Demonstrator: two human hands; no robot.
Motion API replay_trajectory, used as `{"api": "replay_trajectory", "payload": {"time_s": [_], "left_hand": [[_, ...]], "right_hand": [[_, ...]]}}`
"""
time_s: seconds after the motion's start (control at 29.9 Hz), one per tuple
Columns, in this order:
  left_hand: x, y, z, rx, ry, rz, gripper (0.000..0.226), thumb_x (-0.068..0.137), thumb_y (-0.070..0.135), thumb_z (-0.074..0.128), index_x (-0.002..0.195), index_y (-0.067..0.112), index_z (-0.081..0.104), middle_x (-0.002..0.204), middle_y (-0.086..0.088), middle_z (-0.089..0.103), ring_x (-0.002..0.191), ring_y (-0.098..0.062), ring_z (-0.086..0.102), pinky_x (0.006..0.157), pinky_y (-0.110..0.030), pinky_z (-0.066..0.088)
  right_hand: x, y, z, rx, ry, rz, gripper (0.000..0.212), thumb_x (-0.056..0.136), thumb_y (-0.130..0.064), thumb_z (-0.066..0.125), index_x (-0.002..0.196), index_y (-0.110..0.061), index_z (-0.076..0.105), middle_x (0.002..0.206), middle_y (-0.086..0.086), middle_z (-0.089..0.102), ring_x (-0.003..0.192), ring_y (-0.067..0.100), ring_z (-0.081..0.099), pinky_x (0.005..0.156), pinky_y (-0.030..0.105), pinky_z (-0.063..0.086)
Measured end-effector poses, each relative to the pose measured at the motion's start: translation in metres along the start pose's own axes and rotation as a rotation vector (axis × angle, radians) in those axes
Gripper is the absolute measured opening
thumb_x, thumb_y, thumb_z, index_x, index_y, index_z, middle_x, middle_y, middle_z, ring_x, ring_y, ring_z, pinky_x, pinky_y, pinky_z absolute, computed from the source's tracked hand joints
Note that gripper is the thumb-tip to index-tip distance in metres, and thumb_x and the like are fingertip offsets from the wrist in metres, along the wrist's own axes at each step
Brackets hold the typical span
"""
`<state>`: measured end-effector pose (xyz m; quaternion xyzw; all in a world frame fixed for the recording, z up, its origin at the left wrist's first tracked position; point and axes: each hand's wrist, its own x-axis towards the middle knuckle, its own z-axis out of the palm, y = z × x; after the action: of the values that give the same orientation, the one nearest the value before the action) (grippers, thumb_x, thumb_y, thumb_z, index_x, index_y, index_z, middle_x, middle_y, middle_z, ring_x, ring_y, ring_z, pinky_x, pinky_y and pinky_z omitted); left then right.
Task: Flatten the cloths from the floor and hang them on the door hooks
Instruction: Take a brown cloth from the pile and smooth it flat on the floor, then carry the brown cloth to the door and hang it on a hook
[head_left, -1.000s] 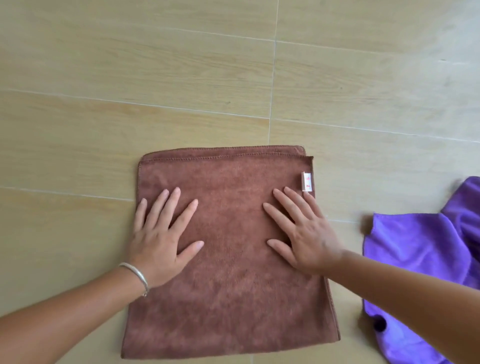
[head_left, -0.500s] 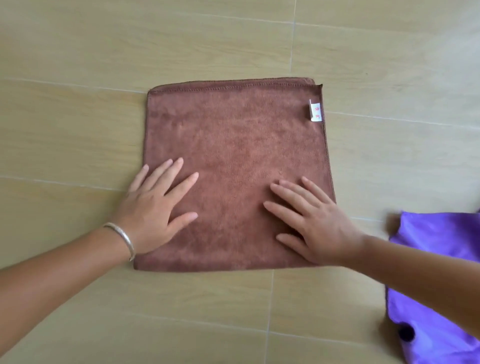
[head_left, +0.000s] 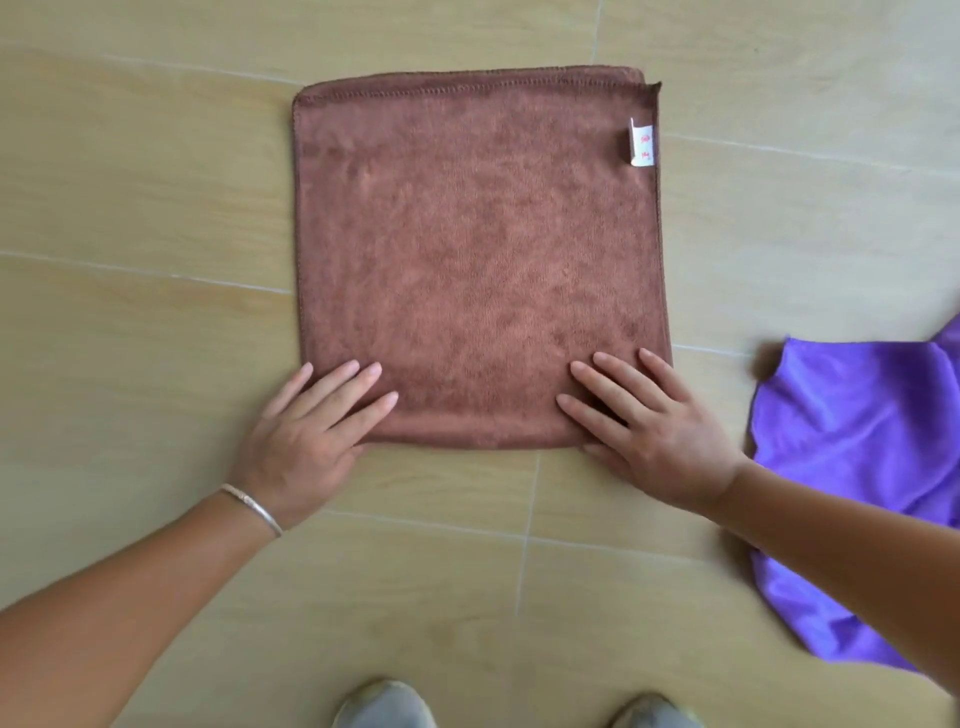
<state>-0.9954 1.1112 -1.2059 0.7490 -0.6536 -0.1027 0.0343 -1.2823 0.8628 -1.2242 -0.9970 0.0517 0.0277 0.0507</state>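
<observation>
Cloth (head_left: 478, 260) looks light, soft and floppy, both hands, left (head_left: 306, 436) and right (head_left: 649, 436), flat and spread on its near corners, so I'd pinch those corners to lift.

The purple cloth (head_left: 852, 441) is running off the right edge of the frame, so its full outline is not showing, and the right forearm (head_left: 841, 540) is lying across its lower part and covering it. The right hand (head_left: 660, 431) and left hand (head_left: 306, 441) are hiding the two near corners of the brown cloth (head_left: 478, 249). The red print on the white label (head_left: 642, 143) is staying too small to read. Both forearms are leaving the picture at its lower corners. The two grey shoes (head_left: 384, 704) are being cut off by the bottom edge, only their toes showing.
</observation>
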Motion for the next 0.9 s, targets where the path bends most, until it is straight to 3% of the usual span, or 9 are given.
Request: {"api": "replay_trajectory", "payload": {"time_s": [0.13, 0.2, 0.3, 0.37, 0.57, 0.7, 0.8, 0.9], "left_hand": [[0.0, 0.013, -0.021, -0.026, -0.103, -0.118, 0.037, 0.09, 0.024, 0.058, 0.126, 0.016, 0.064, 0.139, -0.008, 0.053, 0.126, -0.028, 0.052, 0.105, -0.047, 0.038], [-0.003, 0.016, -0.039, -0.084, -0.207, -0.224, 0.039, 0.092, 0.023, 0.062, 0.13, 0.018, 0.06, 0.142, -0.007, 0.049, 0.131, -0.025, 0.047, 0.108, -0.045, 0.033], [-0.011, 0.021, -0.083, -0.094, -0.322, -0.287, 0.042, 0.097, 0.034, 0.05, 0.138, 0.027, 0.05, 0.148, 0.002, 0.042, 0.138, -0.017, 0.037, 0.111, -0.038, 0.027], [-0.011, 0.023, -0.119, -0.119, -0.345, -0.305, 0.042, 0.097, 0.036, 0.048, 0.139, 0.029, 0.049, 0.148, 0.005, 0.043, 0.138, -0.014, 0.037, 0.11, -0.035, 0.029], [0.003, 0.028, -0.272, -0.104, -0.305, -0.363, 0.038, 0.095, 0.037, 0.054, 0.132, 0.028, 0.057, 0.138, 0.008, 0.054, 0.13, -0.013, 0.047, 0.102, -0.032, 0.038], [0.022, 0.03, -0.392, -0.061, -0.278, -0.346, 0.023, 0.095, 0.043, 0.048, 0.11, 0.036, 0.065, 0.111, 0.015, 0.066, 0.118, -0.011, 0.055, 0.084, -0.029, 0.048], [0.033, 0.034, -0.498, -0.029, -0.299, -0.359, 0.032, 0.095, 0.051, 0.039, 0.106, 0.034, 0.064, 0.105, 0.016, 0.064, 0.105, -0.011, 0.059, 0.078, -0.031, 0.049], [0.043, 0.041, -0.601, -0.023, -0.213, -0.349, 0.034, 0.093, 0.054, 0.039, 0.103, 0.033, 0.064, 0.102, 0.016, 0.066, 0.096, -0.012, 0.061, 0.075, -0.03, 0.051]], "right_hand": [[0.01, -0.015, -0.031, -0.069, -0.136, 0.072, 0.039, 0.09, -0.022, 0.061, 0.129, -0.016, 0.061, 0.141, 0.011, 0.052, 0.129, 0.032, 0.049, 0.106, 0.056, 0.036], [0.014, -0.02, -0.055, -0.082, -0.24, 0.175, 0.037, 0.091, -0.022, 0.059, 0.127, -0.013, 0.061, 0.138, 0.011, 0.054, 0.133, 0.031, 0.044, 0.112, 0.057, 0.028], [0.008, -0.024, -0.103, -0.077, -0.376, 0.285, 0.042, 0.099, -0.026, 0.044, 0.14, -0.018, 0.044, 0.147, 0.004, 0.041, 0.144, 0.027, 0.024, 0.116, 0.054, 0.006], [0.006, -0.028, -0.139, -0.065, -0.394, 0.334, 0.044, 0.101, -0.03, 0.036, 0.144, -0.021, 0.035, 0.148, 0.001, 0.038, 0.145, 0.025, 0.02, 0.117, 0.053, 0.004], [0.03, -0.028, -0.291, 0.014, -0.368, 0.439, 0.042, 0.103, -0.036, 0.025, 0.142, -0.025, 0.034, 0.148, -0.004, 0.038, 0.147, 0.022, 0.015, 0.117, 0.05, 0.0], [0.046, -0.019, -0.408, 0.05, -0.355, 0.491, 0.04, 0.102, -0.028, 0.034, 0.142, -0.03, 0.034, 0.152, -0.006, 0.032, 0.148, 0.02, 0.008, 0.117, 0.049, -0.003], [0.055, -0.013, -0.517, 0.068, -0.299, 0.509, 0.04, 0.103, -0.039, 0.024, 0.14, -0.033, 0.037, 0.151, -0.009, 0.033, 0.148, 0.016, 0.008, 0.118, 0.046, -0.001], [0.061, -0.006, -0.62, 0.046, -0.262, 0.505, 0.041, 0.103, -0.042, 0.022, 0.139, -0.036, 0.039, 0.15, -0.014, 0.034, 0.148, 0.013, 0.008, 0.119, 0.044, 0.002]]}}
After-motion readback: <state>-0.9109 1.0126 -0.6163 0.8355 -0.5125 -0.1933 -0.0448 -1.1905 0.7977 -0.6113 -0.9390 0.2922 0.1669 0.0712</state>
